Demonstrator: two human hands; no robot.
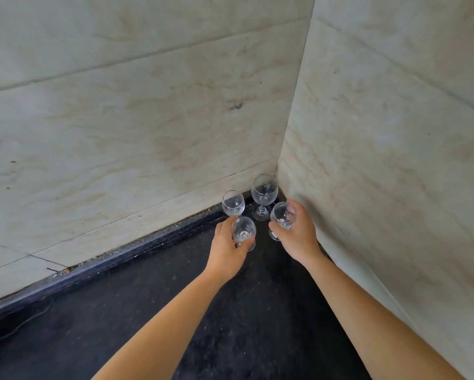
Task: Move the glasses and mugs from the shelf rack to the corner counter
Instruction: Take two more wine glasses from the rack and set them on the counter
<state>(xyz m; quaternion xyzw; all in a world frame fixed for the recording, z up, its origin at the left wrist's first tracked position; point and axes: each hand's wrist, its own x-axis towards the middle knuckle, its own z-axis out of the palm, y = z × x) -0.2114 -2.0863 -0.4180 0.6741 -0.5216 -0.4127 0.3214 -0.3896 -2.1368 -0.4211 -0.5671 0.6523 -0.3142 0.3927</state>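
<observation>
Several clear stemmed glasses are gathered in the corner of a dark counter (153,311). One glass (263,192) stands deepest in the corner, and another (233,202) stands to its left by the back wall. My left hand (226,252) grips the bowl of a third glass (243,233) in front of them. My right hand (298,234) grips a fourth glass (283,215) close to the right wall. Both held glasses are upright at counter level; whether their feet touch the counter is hidden.
Pale marble-look tiled walls meet at the corner, the back wall (120,133) on the left and the side wall (394,160) on the right. A dark raised strip (120,259) runs along the foot of the back wall. The shelf rack is out of view.
</observation>
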